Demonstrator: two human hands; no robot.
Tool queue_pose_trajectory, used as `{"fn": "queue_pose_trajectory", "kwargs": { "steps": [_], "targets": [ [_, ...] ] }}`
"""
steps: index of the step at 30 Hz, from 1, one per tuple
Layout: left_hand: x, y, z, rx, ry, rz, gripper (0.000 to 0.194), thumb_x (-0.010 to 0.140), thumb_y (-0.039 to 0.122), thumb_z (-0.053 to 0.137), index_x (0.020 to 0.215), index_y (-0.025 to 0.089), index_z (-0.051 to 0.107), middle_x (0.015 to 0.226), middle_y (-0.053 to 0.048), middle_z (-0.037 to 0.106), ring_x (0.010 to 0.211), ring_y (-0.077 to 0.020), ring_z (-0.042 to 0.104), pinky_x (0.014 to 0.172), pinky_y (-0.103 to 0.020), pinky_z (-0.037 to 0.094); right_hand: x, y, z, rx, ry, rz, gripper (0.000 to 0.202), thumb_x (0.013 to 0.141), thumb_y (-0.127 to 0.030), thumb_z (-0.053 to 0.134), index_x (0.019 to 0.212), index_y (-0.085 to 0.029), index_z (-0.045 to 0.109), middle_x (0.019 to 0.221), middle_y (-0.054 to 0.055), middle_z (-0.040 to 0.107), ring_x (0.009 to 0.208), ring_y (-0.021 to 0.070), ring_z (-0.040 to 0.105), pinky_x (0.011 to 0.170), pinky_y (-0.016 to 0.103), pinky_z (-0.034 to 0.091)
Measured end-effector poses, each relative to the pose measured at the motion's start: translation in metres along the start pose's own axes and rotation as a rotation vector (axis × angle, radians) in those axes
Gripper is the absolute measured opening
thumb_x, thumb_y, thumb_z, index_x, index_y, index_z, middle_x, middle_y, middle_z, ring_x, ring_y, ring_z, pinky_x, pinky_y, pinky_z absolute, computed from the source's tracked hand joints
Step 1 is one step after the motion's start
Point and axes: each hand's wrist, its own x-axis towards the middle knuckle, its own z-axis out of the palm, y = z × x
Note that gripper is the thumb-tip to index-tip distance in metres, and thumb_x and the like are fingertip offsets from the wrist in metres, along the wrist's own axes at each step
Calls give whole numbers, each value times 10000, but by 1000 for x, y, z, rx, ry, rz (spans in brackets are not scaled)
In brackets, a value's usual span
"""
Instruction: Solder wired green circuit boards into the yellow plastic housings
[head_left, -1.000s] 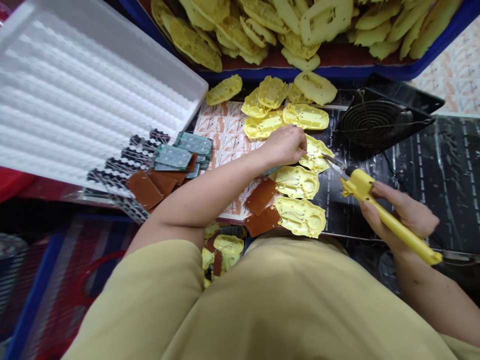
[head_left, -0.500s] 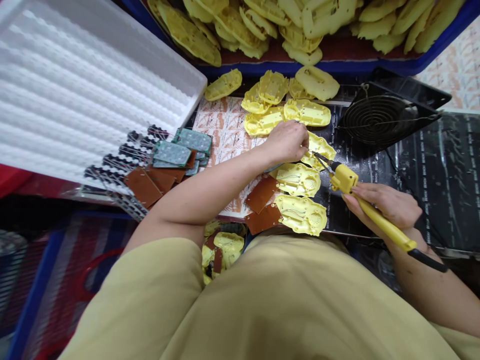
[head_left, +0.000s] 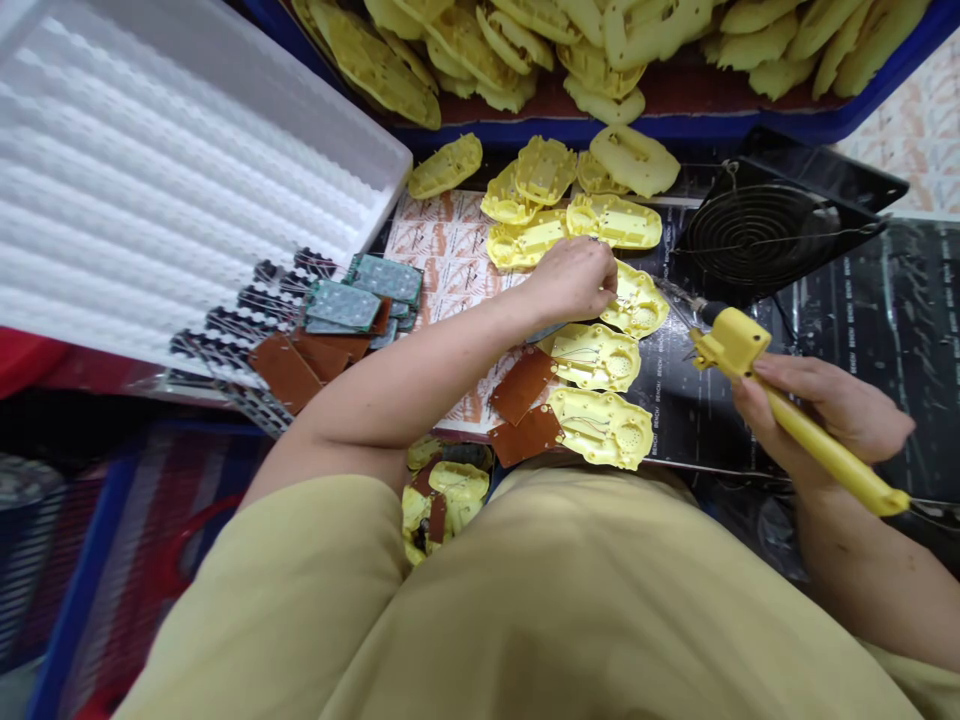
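My right hand [head_left: 832,410] is wrapped round the yellow handle of a soldering gun [head_left: 731,340]. Its metal tip points up and left, apart from the yellow plastic shell [head_left: 641,300]. Over that shell's left end, my left hand [head_left: 576,280] has its fingertips pinched together; whatever they hold is too small to make out. Closer to my body lie two more yellow shells, a middle one [head_left: 596,357] and a near one [head_left: 604,428], each with thin wires inside. Brown circuit boards [head_left: 523,385] touch their left ends.
Green boards [head_left: 345,305] and black wired parts [head_left: 259,300] lie left, by a white foam tray [head_left: 187,180]. Loose yellow shells [head_left: 546,170] sit behind my left hand, below a blue bin [head_left: 750,130] full of shells. A black fan [head_left: 757,235] stands back right.
My right hand has drawn the soldering gun back to the right, so its tip has left the far shell. My left hand has stayed nearly in place.
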Motion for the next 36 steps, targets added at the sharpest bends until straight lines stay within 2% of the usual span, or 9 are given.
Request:
{"fn": "queue_pose_trajectory", "kwargs": {
  "steps": [2,6,12,14,17,21,23,29,36],
  "targets": [
    [0,1,-1,-10,-12,-15,224,878,149,641,980,166,840,1190,-135,797,1231,-333,681,1133,-475,510,0,-1,-3,-82,19,-49,122,956,-299,847,1046,-299,765,904,-8,839,711,221,806,649,309,689],
    [0,-1,-1,-1,-8,-8,214,879,158,652,977,181,840,1176,-110,803,1216,-317,682,1128,-463,525,-1,-5,-3,-153,10,-50,408,988,-277,815,1380,-322,714,1053,3,853,749,222,820,676,310,690],
    [1,-2,1,25,3,22,220,869,159,657,979,180,847,1151,-104,816,1191,-312,702,1112,-459,548,-2,-5,5,16,90,-121,238,916,-185,875,1088,-305,762,902,-27,838,692,217,807,568,293,657],
    [-1,-3,0,31,2,22,229,877,154,646,982,188,847,1155,-100,819,1194,-311,706,1112,-464,543,-2,-3,5,34,85,-122,212,921,-204,875,1070,-302,761,890,-29,835,691,219,807,565,295,658],
    [-3,-6,-1,-5,42,21,237,916,186,634,1018,217,846,1144,-80,818,1205,-293,700,1132,-465,522,-5,0,3,3,74,-63,353,951,-261,859,1287,-293,758,1014,12,852,754,233,825,628,307,686],
    [0,-7,1,-99,103,29,244,941,230,633,1075,252,836,1075,-48,807,1158,-261,706,1134,-450,494,-10,4,4,-15,53,0,631,958,-274,856,1547,-326,636,1111,20,850,815,253,838,721,340,720],
    [3,-4,4,-85,97,42,244,915,213,643,1058,256,835,1030,-43,795,1157,-268,697,1158,-475,461,-10,5,6,-15,52,-9,580,959,-258,852,1504,-343,674,1118,12,849,814,250,837,718,334,719],
    [6,6,7,25,42,7,277,892,165,596,984,205,854,962,-98,772,1141,-312,675,1175,-535,420,-3,8,10,2,42,-88,161,968,-255,837,1109,-291,768,951,-4,846,730,224,818,602,302,675],
    [6,4,3,12,45,32,255,849,153,633,942,217,862,873,-75,757,1107,-300,681,1181,-509,437,0,8,17,60,82,-142,197,932,-215,877,1042,-283,729,951,-5,844,772,231,828,617,310,675]
  ]
}}
